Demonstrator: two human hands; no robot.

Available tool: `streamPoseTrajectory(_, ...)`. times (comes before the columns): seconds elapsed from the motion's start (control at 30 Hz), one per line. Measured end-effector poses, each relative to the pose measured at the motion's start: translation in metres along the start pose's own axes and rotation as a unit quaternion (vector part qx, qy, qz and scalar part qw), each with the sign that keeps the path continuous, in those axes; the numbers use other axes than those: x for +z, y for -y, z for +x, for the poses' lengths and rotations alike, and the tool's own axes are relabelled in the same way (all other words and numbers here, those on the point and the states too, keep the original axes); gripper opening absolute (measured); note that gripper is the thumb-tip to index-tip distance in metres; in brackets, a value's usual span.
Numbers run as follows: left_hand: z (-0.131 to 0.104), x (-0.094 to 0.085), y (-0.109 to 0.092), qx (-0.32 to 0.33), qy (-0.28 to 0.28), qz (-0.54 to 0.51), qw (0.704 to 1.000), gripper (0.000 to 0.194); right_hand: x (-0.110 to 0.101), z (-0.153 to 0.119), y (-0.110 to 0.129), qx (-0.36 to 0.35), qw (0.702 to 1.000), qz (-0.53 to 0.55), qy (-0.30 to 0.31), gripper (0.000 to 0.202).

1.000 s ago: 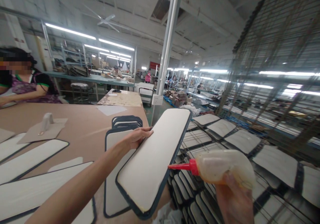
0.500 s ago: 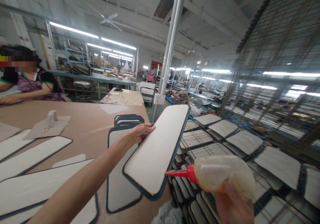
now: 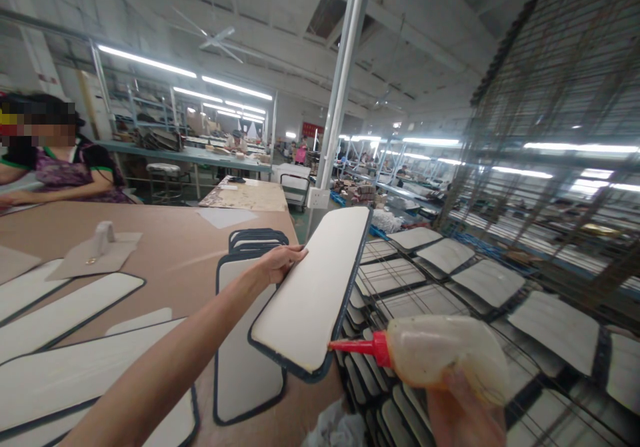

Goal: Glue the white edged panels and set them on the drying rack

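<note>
My left hand (image 3: 284, 262) pinches the left edge of a long cream panel (image 3: 315, 287) with a dark blue border, held tilted above the table. My right hand (image 3: 463, 407) is wrapped round a translucent squeeze bottle (image 3: 440, 350) lying sideways in the air. Its red nozzle (image 3: 356, 347) points left, and the tip is at the panel's lower right edge. Beneath the held panel, a similar panel (image 3: 245, 360) lies on the brown table (image 3: 200, 234), with more dark-edged ones stacked behind it.
Cream panels (image 3: 85, 367) and a beige piece with a handle (image 3: 103, 254) lie at the left. A person (image 3: 75, 167) sits beyond. Wire racks with panels (image 3: 490, 280) stand at the right, a metal post (image 3: 340, 87) ahead, and a crumpled cloth (image 3: 336, 427) below.
The held panel has shifted slightly left and its lower end has risen. The bottle's nozzle tip has moved a little left, staying at the panel's edge.
</note>
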State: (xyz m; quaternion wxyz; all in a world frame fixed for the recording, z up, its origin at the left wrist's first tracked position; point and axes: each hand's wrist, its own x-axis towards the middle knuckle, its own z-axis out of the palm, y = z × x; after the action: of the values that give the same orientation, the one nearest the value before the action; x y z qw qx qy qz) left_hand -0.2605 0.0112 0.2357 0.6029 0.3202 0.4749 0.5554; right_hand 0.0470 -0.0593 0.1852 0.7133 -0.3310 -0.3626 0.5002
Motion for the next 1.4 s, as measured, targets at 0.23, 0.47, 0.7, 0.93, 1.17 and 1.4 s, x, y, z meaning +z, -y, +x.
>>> streamPoseTrajectory(0.23, -0.004, 0.002, -0.002, 0.010, -0.034, -0.021, 0.999, 0.032, 0.020, -0.006, 0.011, -0.004, 0.998, 0.034, -0.052, 0.057)
streamPoseTrajectory(0.47, 0.001, 0.007, 0.000, 0.040, -0.079, -0.046, 0.995, 0.029, 0.018, -0.009, -0.002, 0.043, 0.996, 0.071, -0.027, 0.050)
streamPoseTrajectory(0.7, -0.008, 0.030, 0.014, 0.069, -0.029, -0.020, 0.997, 0.036, 0.064, 0.056, 0.019, -0.102, 0.989, 0.104, -0.025, 0.033)
streamPoseTrajectory(0.93, -0.029, 0.036, 0.024, 0.056, 0.099, 0.030, 0.993, 0.042, 0.044, 0.090, 0.010, -0.189, 0.980, 0.058, -0.033, 0.043)
streamPoseTrajectory(1.17, -0.037, 0.032, 0.022, 0.036, 0.146, -0.009, 0.989, 0.041, 0.031, 0.087, 0.003, -0.174, 0.983, 0.023, -0.050, 0.048)
streamPoseTrajectory(1.4, -0.026, 0.026, 0.022, 0.032, 0.126, 0.022, 0.991, 0.053, 0.007, 0.013, -0.038, -0.112, 0.992, -0.061, 0.019, 0.061)
